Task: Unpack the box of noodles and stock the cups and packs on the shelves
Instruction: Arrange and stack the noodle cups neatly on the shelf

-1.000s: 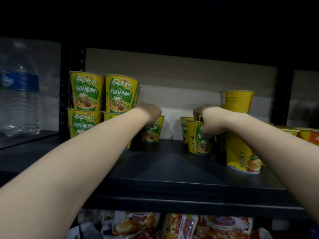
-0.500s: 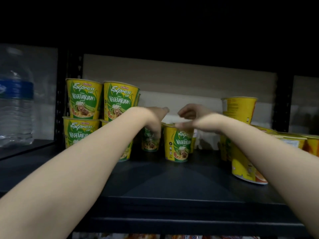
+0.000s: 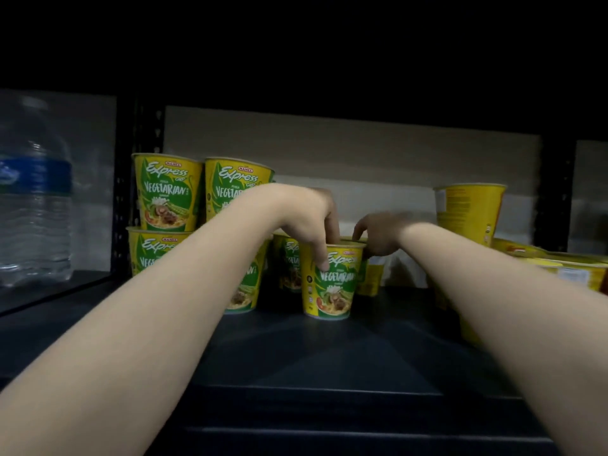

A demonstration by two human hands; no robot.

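We reach over the dark shelf point(image 3: 329, 357), where a noodle cup point(image 3: 332, 284) stands upright near the middle. Our left hand point(image 3: 306, 218) grips its rim from above, fingers curled down its side. Our right hand point(image 3: 381, 235), fingers curled, sits just behind; what it holds we cannot tell.

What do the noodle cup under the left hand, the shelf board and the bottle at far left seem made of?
Yellow-green Vegetarian noodle cup: likely printed paper or plastic, slight sheen. Dark shelf board: probably painted metal, matte, smooth. Clear water bottle with blue label: thin ribbed transparent plastic.
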